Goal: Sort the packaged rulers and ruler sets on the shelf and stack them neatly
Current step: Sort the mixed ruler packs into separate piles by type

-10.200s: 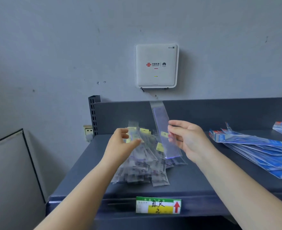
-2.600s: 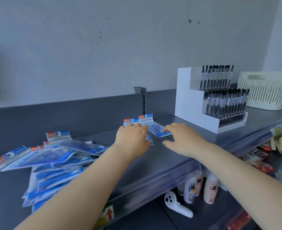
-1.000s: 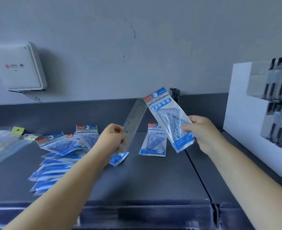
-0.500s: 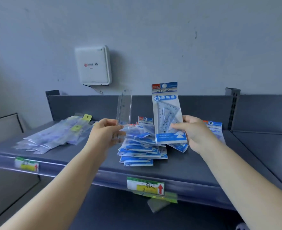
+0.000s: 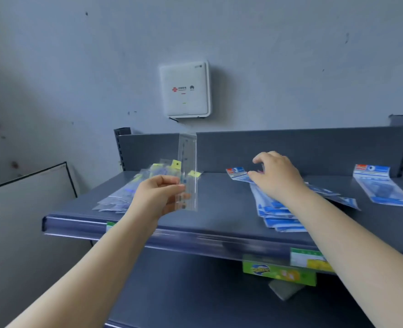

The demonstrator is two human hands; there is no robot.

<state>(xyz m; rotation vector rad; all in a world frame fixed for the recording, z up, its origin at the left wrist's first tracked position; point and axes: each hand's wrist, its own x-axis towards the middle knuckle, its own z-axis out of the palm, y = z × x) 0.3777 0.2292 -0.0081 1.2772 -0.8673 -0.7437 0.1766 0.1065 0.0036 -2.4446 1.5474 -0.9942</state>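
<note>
My left hand point(image 5: 159, 197) pinches a clear packaged ruler point(image 5: 187, 162) and holds it upright above the grey shelf point(image 5: 219, 209). Behind it, at the shelf's left, lies a loose pile of clear packaged rulers with yellow tags point(image 5: 134, 190). My right hand point(image 5: 276, 176) rests, fingers bent, on top of a stack of blue ruler-set packs point(image 5: 278, 214) in the shelf's middle right. One more blue ruler-set pack point(image 5: 383, 185) lies alone at the far right.
A white router box point(image 5: 186, 88) hangs on the wall above the shelf's back panel. Price labels point(image 5: 307, 259) sit on the shelf's front rail. A white board point(image 5: 25, 204) leans at the left. A lower shelf point(image 5: 207, 292) runs beneath.
My right hand has set its blue ruler-set pack down on the blue stack and now rests on it. The left hand still holds the clear ruler. The view swung left.
</note>
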